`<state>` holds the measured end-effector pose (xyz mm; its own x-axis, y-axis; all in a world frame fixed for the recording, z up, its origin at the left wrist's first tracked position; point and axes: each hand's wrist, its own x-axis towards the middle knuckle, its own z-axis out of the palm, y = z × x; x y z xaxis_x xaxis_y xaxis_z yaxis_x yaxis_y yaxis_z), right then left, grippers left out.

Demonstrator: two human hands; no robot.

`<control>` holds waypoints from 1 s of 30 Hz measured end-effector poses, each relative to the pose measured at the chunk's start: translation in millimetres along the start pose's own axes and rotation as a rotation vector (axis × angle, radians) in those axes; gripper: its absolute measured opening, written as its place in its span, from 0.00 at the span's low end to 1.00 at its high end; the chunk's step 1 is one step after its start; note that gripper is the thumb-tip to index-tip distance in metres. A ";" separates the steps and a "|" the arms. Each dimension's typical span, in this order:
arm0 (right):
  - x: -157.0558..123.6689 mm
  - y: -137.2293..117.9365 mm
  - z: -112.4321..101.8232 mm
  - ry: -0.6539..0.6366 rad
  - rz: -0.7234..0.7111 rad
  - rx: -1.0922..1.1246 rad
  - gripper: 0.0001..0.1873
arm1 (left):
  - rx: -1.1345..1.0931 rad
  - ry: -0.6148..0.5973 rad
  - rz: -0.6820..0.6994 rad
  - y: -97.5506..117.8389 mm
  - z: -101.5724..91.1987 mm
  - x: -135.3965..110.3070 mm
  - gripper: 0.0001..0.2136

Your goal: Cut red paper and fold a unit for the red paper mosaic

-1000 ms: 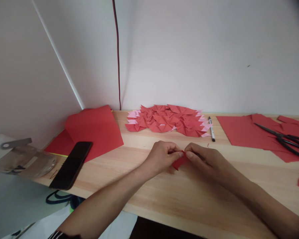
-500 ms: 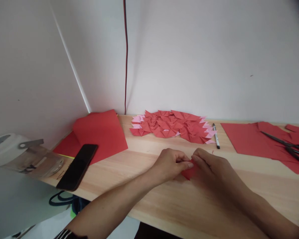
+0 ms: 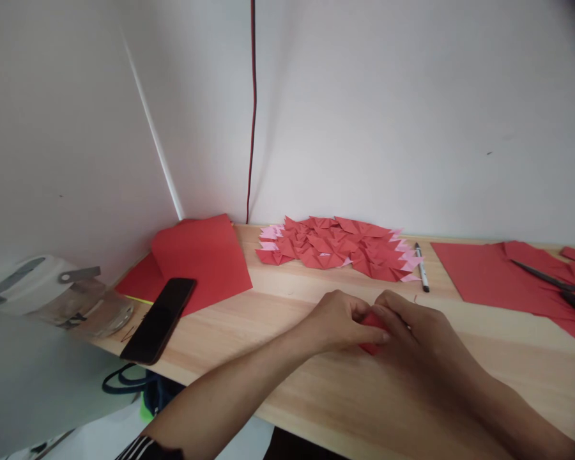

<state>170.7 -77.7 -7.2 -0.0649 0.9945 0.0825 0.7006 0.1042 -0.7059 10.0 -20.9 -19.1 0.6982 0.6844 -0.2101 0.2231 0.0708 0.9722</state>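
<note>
- See small red paper piece (image 3: 370,349) between both hands, over wooden table (image 3: 292,399); mostly covered by fingers, folds hard to make out.
- See left hand (image 3: 342,324) pinched on the piece, thumb across its face.
- See right hand (image 3: 414,329) closed on its other side, knuckles hiding much of the grip.
- Find, beyond the hands, overlapping rows of red and pink folded papers (image 3: 333,246) near the wall (image 3: 388,115).
- Find pen (image 3: 422,268) just beside their right end; cannot tell whether touching.
- Note scissors (image 3: 541,276) lying across red sheets (image 3: 474,271) at far right, cut off by view edge.
- Note phone (image 3: 159,321) at left, overlapping larger red paper (image 3: 208,259); clear container (image 3: 96,310) with white lid nearby.
- Spot cable (image 3: 254,108) hanging down the wall behind.
</note>
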 end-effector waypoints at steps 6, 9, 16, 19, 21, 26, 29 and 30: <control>1.1 -2.0 2.6 0.033 -0.032 -0.019 0.19 | -0.105 -0.004 -0.007 2.1 2.7 -0.4 0.09; 0.2 0.8 4.0 0.057 -0.030 -0.007 0.19 | -0.166 -0.036 -0.024 4.4 1.6 -1.8 0.12; 1.3 4.9 -2.7 -0.018 -0.090 0.028 0.19 | -0.244 -0.003 -0.045 7.1 -0.4 -5.2 0.12; 2.4 3.1 -3.6 -0.044 -0.090 0.023 0.19 | -0.258 -0.004 -0.044 8.6 -1.7 -6.0 0.11; 2.7 2.5 -2.5 -0.043 -0.080 0.011 0.19 | -0.249 -0.011 -0.043 8.4 -2.1 -6.2 0.10; 2.0 4.8 2.3 -0.035 -0.074 -0.002 0.19 | -0.194 0.000 -0.076 7.4 -1.7 -6.6 0.08; 1.6 6.9 4.0 -0.025 -0.067 0.001 0.19 | -0.199 -0.004 -0.066 8.6 -1.8 -6.8 0.07; 1.5 7.5 4.3 -0.017 -0.058 0.004 0.19 | -0.201 -0.008 -0.053 8.9 -1.9 -6.7 0.07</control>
<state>172.8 -75.4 -15.4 -0.1170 0.9868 0.1115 0.6928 0.1616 -0.7028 6.0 -23.4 -8.8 0.6944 0.6702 -0.2620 0.1205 0.2506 0.9606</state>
